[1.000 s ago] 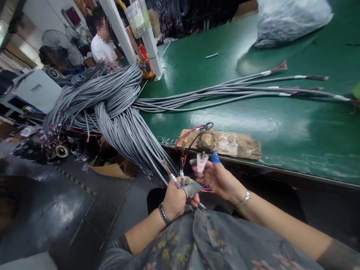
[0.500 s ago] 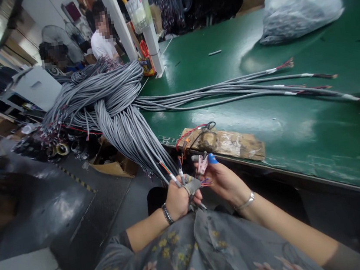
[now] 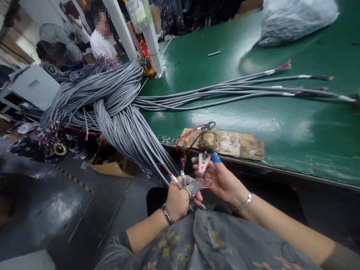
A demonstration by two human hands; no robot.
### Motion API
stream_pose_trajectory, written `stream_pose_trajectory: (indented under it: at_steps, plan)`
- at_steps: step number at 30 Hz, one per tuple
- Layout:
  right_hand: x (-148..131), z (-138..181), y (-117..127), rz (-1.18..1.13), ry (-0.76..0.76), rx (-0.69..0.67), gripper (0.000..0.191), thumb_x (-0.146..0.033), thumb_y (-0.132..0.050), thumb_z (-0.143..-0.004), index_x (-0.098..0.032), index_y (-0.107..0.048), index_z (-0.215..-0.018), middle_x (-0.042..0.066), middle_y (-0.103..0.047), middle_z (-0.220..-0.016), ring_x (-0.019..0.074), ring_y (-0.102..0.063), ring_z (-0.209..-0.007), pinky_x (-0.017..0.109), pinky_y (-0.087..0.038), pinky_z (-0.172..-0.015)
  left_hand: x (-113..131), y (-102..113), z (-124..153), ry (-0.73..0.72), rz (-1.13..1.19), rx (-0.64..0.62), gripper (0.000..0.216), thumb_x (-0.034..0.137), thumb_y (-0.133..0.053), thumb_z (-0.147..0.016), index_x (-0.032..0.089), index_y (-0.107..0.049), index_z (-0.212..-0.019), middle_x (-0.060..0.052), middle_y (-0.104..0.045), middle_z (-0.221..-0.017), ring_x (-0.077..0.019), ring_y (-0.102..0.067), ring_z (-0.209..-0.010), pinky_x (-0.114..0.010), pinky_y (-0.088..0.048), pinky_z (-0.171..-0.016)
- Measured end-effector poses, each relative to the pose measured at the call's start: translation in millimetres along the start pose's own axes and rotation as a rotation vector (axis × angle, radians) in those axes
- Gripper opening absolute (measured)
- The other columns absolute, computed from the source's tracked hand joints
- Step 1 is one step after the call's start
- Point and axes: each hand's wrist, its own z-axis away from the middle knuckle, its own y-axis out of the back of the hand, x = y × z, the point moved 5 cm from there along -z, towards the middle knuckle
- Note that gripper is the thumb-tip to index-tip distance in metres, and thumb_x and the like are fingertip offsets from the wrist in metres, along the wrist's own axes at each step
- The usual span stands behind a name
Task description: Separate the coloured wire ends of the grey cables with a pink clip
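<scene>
My left hand [image 3: 179,200] is closed around the ends of grey cables [image 3: 176,181], and coloured wires stick out of their white-banded ends. Grey tape or cloth wraps my left thumb [image 3: 193,187]. Right beside it, my right hand [image 3: 224,183] pinches a small pale pink clip [image 3: 204,163]; blue tape covers one of its fingertips. Short coloured wires [image 3: 207,184] poke out between the two hands. Just beyond them, a wooden board [image 3: 238,144] with red and black leads lies at the bench edge.
A thick bundle of grey cables [image 3: 122,120] hangs over the corner of the green bench [image 3: 224,66]. Several cables stretch right across it. A plastic bag [image 3: 297,6] stands at the back right. An open cardboard box [image 3: 113,167] is on the floor. A person [image 3: 102,41] is behind the post.
The pink clip has tilted slightly between my right fingers. Both hands stay nearly in place. The view has shifted a little, and another person's raised arm now shows in the background.
</scene>
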Motion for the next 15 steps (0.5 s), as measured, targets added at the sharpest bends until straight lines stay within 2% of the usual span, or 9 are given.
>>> stream_pose_trajectory:
  at_steps: [3,6,10,15]
  plan:
    - [-0.7,2.0,-1.7,0.033,-0.023,-0.064,0.050,-0.067,-0.068,-0.063,-0.020,-0.070,-0.080,0.001,-0.066,-0.071,0.0108,-0.052,-0.056,0.024,-0.043,-0.051,-1.5,3.7,3.3,-0.002,0.004,-0.002,0.037,0.047,-0.073,-0.059,0.015,-0.056,-0.054,-0.001,-0.058,-0.043,-0.0078,-0.048,-0.033,-0.018,-0.035,-0.035]
    - [-3.3,2.6,-3.3,0.058,-0.008,-0.103,0.045,-0.064,-0.067,-0.067,-0.020,-0.068,-0.078,0.000,-0.063,-0.068,0.0099,-0.049,-0.053,0.023,-0.041,-0.049,-2.0,7.3,5.1,-0.007,0.025,0.015,0.037,0.046,-0.074,-0.059,0.015,-0.056,-0.055,-0.001,-0.058,-0.043,-0.0085,-0.049,-0.033,-0.017,-0.034,-0.035]
    - [-7.2,1.0,-2.5,0.100,0.058,-0.082,0.036,-0.054,-0.075,-0.066,-0.020,-0.067,-0.073,-0.001,-0.061,-0.063,0.0098,-0.047,-0.053,0.023,-0.041,-0.051,-1.1,7.7,4.0,-0.001,0.047,0.030,0.038,0.048,-0.073,-0.059,0.015,-0.055,-0.055,-0.001,-0.058,-0.043,-0.0088,-0.049,-0.033,-0.018,-0.035,-0.035]
    - [-8.5,0.9,-4.0,0.122,0.082,-0.062,0.036,-0.053,-0.077,-0.063,-0.019,-0.069,-0.075,0.000,-0.062,-0.063,0.0110,-0.048,-0.053,0.025,-0.039,-0.050,1.5,2.6,1.7,0.019,0.055,0.001,0.040,0.049,-0.073,-0.058,0.015,-0.052,-0.054,-0.001,-0.056,-0.042,-0.0088,-0.048,-0.032,-0.019,-0.036,-0.035]
